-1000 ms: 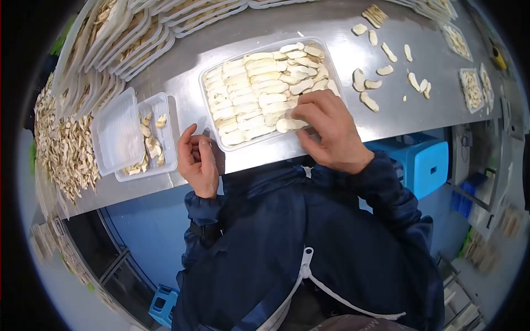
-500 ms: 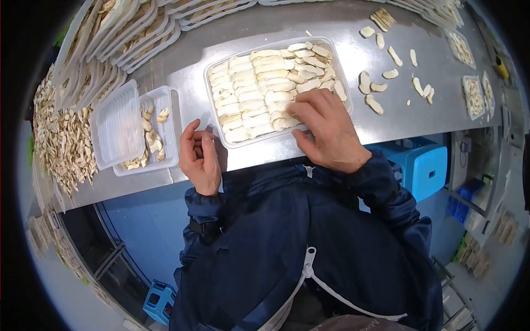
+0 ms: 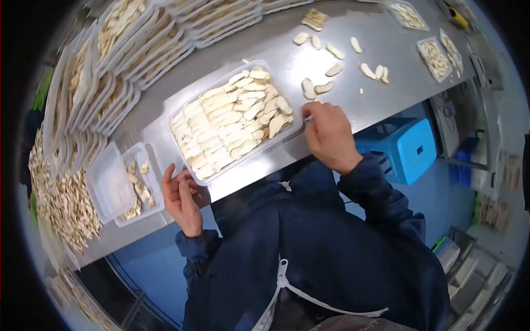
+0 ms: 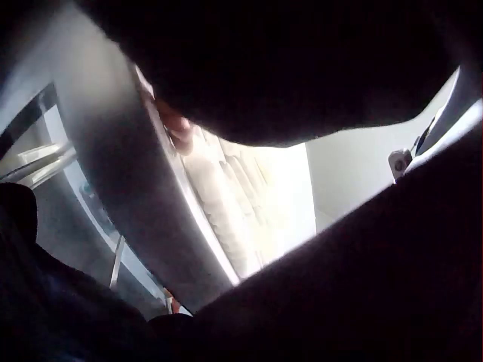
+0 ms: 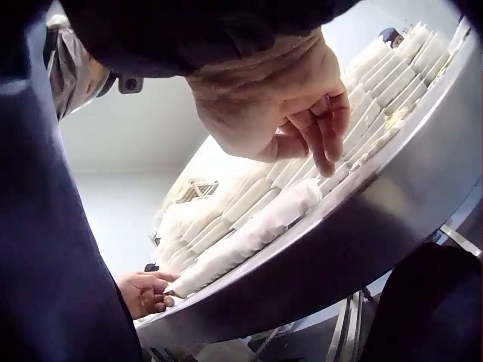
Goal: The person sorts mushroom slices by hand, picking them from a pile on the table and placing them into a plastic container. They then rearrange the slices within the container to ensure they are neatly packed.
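A clear plastic tray (image 3: 172, 118) on the metal table holds overlapping rows of pale sliced pieces (image 3: 218, 118), which look like dried mushroom slices. At the tray's near left corner is my left hand (image 3: 182, 201), fingers loosely bent beside the rim. The right wrist view also shows this left hand (image 5: 143, 294) by the tray's end. Beyond the tray's right side, my right hand (image 3: 333, 138) hangs over the table with bent fingers, its fingertips overlapping a loose slice (image 3: 318, 101). From the right wrist, nothing shows between the right hand's fingers (image 5: 324, 154).
Several loose slices (image 3: 334, 51) lie right of the tray, with a small bundle (image 3: 314, 20) behind. Small filled packs (image 3: 434, 59) sit far right. Left are two plastic trays (image 3: 110, 185), a heap of slices (image 3: 63, 201) and stacked trays (image 3: 118, 105). A blue stool (image 3: 417, 151) stands below.
My right hand has left the tray's near right part and moved right to the loose slices. The left hand stays by the tray's corner. The head view has turned and shifted right.
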